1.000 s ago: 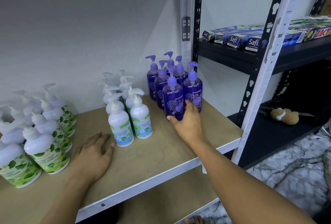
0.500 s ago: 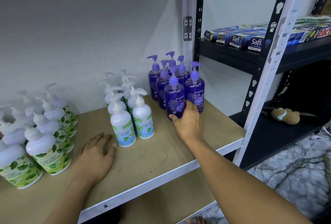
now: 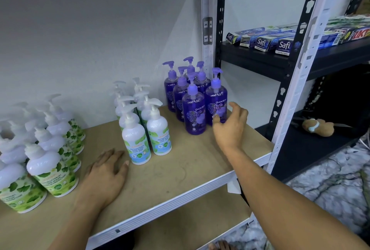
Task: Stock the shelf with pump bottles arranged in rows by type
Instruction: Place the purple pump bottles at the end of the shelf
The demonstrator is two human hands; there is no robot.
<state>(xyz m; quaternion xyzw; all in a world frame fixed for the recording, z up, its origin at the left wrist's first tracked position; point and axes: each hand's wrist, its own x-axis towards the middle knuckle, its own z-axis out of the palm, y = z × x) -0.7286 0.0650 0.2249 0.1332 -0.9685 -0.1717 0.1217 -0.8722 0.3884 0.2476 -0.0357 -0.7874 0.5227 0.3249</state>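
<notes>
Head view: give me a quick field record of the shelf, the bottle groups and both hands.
shelf: wooden board, pale metal front edge
purple bottles: upright, two rows, right rear corner
mint bottles: upright, two rows, middle
green-leaf bottles: upright, left end
left hand: flat on shelf, holding nothing
right hand: fingers relaxed at front right purple bottle; contact unclear
neighbouring rack: Safi boxes

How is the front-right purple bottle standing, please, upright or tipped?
Upright: the front-right purple bottle rests on its base on the shelf, with its pump head on top.
</notes>
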